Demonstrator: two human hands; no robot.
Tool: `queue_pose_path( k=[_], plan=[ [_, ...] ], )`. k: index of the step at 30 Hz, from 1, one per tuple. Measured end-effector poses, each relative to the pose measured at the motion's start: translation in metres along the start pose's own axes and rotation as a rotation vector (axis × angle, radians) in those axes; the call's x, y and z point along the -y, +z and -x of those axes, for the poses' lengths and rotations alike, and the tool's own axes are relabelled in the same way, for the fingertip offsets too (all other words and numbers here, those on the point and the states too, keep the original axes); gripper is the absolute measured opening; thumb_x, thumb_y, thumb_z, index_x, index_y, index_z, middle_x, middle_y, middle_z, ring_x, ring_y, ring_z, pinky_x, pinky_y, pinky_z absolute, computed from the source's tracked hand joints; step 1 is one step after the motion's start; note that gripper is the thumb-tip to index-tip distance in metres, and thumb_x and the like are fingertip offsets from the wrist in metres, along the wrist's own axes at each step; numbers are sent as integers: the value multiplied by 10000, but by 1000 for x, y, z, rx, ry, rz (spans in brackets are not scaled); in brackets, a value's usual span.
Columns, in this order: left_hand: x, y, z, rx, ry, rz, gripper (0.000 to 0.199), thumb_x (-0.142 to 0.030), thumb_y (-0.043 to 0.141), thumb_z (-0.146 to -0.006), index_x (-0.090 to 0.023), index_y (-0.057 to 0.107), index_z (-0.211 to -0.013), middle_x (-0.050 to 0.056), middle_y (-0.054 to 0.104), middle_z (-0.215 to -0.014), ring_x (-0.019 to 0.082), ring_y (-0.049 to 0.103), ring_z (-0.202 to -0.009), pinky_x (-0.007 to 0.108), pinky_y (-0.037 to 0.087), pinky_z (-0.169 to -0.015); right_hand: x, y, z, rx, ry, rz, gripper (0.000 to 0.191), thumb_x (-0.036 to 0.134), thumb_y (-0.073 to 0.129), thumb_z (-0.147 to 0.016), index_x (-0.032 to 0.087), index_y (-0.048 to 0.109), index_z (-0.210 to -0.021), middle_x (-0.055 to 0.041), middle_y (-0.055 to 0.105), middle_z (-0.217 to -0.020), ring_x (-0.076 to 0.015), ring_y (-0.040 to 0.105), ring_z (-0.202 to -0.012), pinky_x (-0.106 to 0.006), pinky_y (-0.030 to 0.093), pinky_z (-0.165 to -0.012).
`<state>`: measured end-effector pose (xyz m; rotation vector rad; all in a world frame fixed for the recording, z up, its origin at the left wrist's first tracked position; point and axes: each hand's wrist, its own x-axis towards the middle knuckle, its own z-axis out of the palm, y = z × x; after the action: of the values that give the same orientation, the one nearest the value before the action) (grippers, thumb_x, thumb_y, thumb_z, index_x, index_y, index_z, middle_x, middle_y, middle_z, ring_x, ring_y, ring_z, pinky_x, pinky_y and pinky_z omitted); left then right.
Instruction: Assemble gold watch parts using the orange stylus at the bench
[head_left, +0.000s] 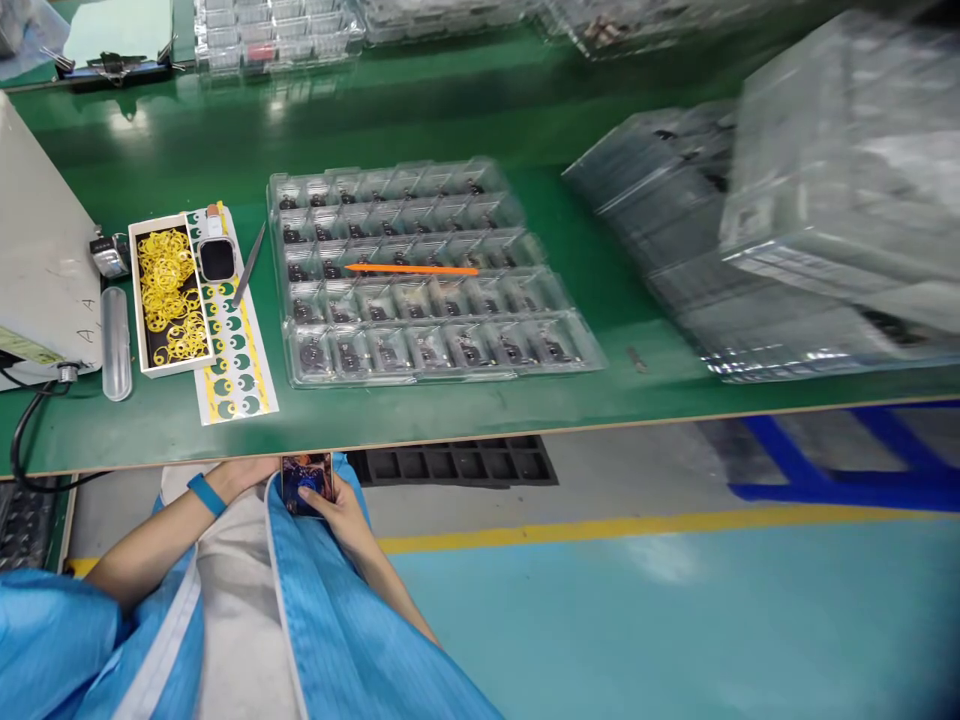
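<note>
My right hand [339, 505] is wrapped round a smartphone [306, 484] in my lap, just below the table's front edge. Its thumb lies on the lit, colourful screen. My left hand [253, 472], with a blue band on the wrist, reaches to the phone's left side; its fingers are hidden by the table edge and the phone. On the table above stands a clear plastic tray [442, 365] with small dark parts in its compartments. An orange stick-like tool [412, 269] lies across that tray.
Left of the tray are a box of yellow rings [166, 290], a sticker sheet [244, 380], tweezers [250, 265], a smartwatch [217, 258] and a clear tube [116, 345]. A white machine [37, 230] stands far left. Stacked clear trays [847, 200] fill the right.
</note>
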<state>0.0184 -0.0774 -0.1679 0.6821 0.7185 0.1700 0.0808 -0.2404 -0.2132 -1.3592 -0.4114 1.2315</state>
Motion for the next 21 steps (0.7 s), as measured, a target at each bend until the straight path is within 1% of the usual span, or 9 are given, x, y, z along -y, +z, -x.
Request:
queue_pose_path(
  k=[4,7,9,14,18,21],
  plan=[
    [2,-1,6,79,-7,53,320,-365,583,-939,-158,592,-1184,104,610,-1198,234,623,-1018,442,538,-874,7,0,3,0,26,-30,450,466,770,-740,183,643,-1065,-68,695,-1069,-241,643,-1008,-457,471,-970],
    [3,-2,8,112,-22,76,317,-383,578,-940,-152,606,-1155,99,628,-1166,227,632,-997,437,536,-872,14,-3,6,30,65,-56,524,453,839,-632,215,655,-1060,-51,713,-1044,-264,650,-1012,-437,475,-966],
    [5,-3,6,125,-34,81,310,-380,576,-942,-153,607,-1150,97,630,-1159,223,634,-984,428,541,-861,16,-4,8,42,85,-74,534,432,851,-605,215,657,-1053,-44,716,-1023,-266,654,-998,-426,482,-951],
    [15,-12,0,137,-62,71,296,-340,593,-936,-146,594,-1161,93,624,-1140,211,638,-946,401,559,-811,16,-5,7,34,97,-110,484,402,815,-633,210,660,-1049,-40,711,-1049,-265,644,-1022,-408,476,-953],
    [26,-21,-2,146,-107,50,232,-290,614,-926,-131,615,-1096,71,645,-1051,184,645,-863,360,567,-754,11,-5,6,15,91,-122,463,375,812,-653,196,657,-1051,-45,708,-1058,-247,643,-1006,-429,464,-967],
    [29,-23,-1,146,-114,54,210,-279,625,-919,-122,627,-1058,63,658,-1009,179,649,-842,360,563,-759,6,-3,4,-9,96,-126,393,343,775,-746,164,645,-1072,-63,691,-1080,-227,640,-997,-452,467,-958]
  ],
)
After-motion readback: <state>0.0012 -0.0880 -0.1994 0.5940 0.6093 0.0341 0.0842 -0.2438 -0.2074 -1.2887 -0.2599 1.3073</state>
